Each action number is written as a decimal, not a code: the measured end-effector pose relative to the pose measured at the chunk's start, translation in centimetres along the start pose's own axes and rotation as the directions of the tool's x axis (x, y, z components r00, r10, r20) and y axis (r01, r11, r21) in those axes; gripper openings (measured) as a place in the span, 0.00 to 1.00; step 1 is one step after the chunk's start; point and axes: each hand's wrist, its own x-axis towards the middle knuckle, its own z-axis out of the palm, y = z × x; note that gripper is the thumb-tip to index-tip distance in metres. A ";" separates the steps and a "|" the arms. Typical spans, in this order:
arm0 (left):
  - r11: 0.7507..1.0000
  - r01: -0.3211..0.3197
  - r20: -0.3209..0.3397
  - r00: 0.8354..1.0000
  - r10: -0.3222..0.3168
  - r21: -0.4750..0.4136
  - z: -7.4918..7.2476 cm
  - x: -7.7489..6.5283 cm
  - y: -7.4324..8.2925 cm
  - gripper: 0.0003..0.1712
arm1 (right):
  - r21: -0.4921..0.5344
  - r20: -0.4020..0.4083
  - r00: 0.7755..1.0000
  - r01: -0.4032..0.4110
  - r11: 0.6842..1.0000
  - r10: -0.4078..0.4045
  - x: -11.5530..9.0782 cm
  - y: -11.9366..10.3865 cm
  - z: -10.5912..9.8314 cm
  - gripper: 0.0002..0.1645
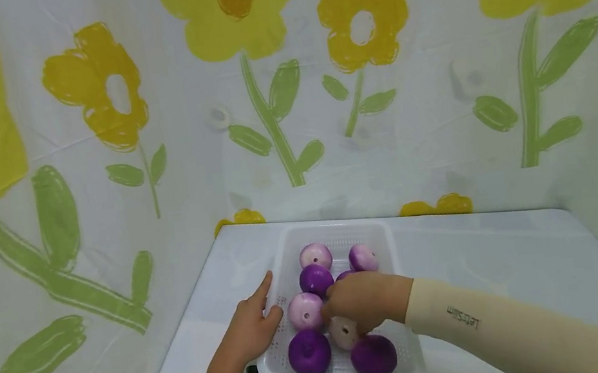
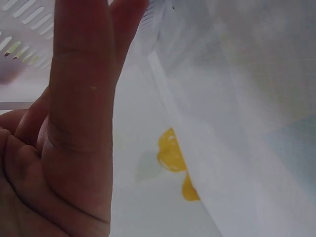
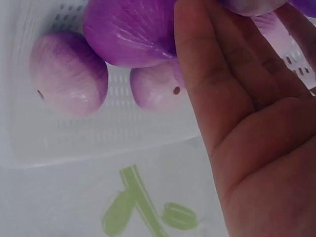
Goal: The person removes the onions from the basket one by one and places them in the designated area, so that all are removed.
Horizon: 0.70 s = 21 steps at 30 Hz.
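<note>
A white slotted plastic basket (image 1: 388, 231) holds several onions, some deep purple, some pale pink-purple. My right hand (image 1: 372, 297) reaches into it from the right, its fingers and thumb around a pale onion (image 1: 344, 334) near the front. In the right wrist view, the fingers (image 3: 197, 64) reach up to a pale onion (image 3: 254, 5) at the top edge. Beside it sit a pink onion (image 1: 306, 311) and two dark purple onions, left (image 1: 310, 352) and right (image 1: 374, 356). My left hand (image 1: 245, 328) is at the basket's left side, index finger and thumb extended, holding nothing; its other fingers are hidden in the head view.
The basket stands on a white table (image 1: 481, 262). Toward the basket's back lie a pale onion (image 1: 316, 255), a two-toned onion (image 1: 363, 258) and a purple onion (image 1: 316, 279). A curtain (image 1: 430, 126) printed with yellow flowers hangs behind and at the left.
</note>
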 end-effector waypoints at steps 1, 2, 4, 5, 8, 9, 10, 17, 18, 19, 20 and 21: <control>1.000 0.001 -0.001 1.000 -0.001 -0.004 -0.1 -0.1 0.0 0.41 | 0.006 0.006 1.000 -0.005 1.000 0.005 0.1 -0.1 0.0 0.29; 1.000 -0.001 0.000 1.000 0.001 -0.010 -0.1 -0.1 0.0 0.41 | 0.012 0.009 1.000 -0.009 1.000 0.009 0.2 -0.1 0.0 0.29; 1.000 -0.007 0.001 1.000 0.007 -0.020 -0.1 -0.1 -0.1 0.41 | 0.023 0.019 1.000 -0.020 1.000 0.020 0.3 0.0 0.0 0.30; 1.000 -0.016 0.001 1.000 0.016 -0.025 -0.1 -0.1 -0.2 0.41 | 0.032 0.023 0.999 -0.026 0.999 0.025 0.3 0.1 0.1 0.30; 1.000 -0.021 -0.002 1.000 0.021 -0.022 -0.1 0.1 -0.3 0.42 | 0.067 0.024 0.999 -0.041 0.997 0.040 0.3 0.3 0.0 0.32; 1.000 -0.023 -0.006 1.000 0.023 -0.021 0.0 0.1 -0.3 0.42 | 0.079 0.024 0.999 -0.047 0.996 0.045 0.2 0.4 -0.1 0.32; 1.000 -0.023 -0.007 1.000 0.023 -0.020 0.0 0.1 -0.3 0.42 | 0.090 0.024 0.999 -0.051 0.995 0.049 0.2 0.4 -0.1 0.32; 0.999 -0.009 -0.004 1.000 0.009 -0.041 0.1 0.2 -0.1 0.42 | 0.123 0.020 0.999 -0.052 0.991 0.049 -0.3 0.6 -0.3 0.31; 0.999 -0.009 -0.005 1.000 0.009 -0.045 0.1 0.1 0.0 0.43 | 0.128 0.018 0.999 -0.051 0.990 0.049 -0.3 0.6 -0.3 0.32; 0.999 -0.008 -0.006 1.000 0.008 -0.049 0.1 0.1 0.0 0.43 | 0.135 0.016 0.999 -0.052 0.989 0.050 -0.4 0.6 -0.3 0.32; 0.999 -0.007 -0.005 1.000 0.006 -0.053 0.1 0.1 0.1 0.43 | 0.141 0.014 0.999 -0.051 0.989 0.049 -0.4 0.6 -0.4 0.32; 0.999 -0.004 -0.005 1.000 0.004 -0.053 0.1 0.1 0.1 0.43 | 0.146 0.010 0.999 -0.048 0.988 0.047 -0.5 0.7 -0.3 0.32</control>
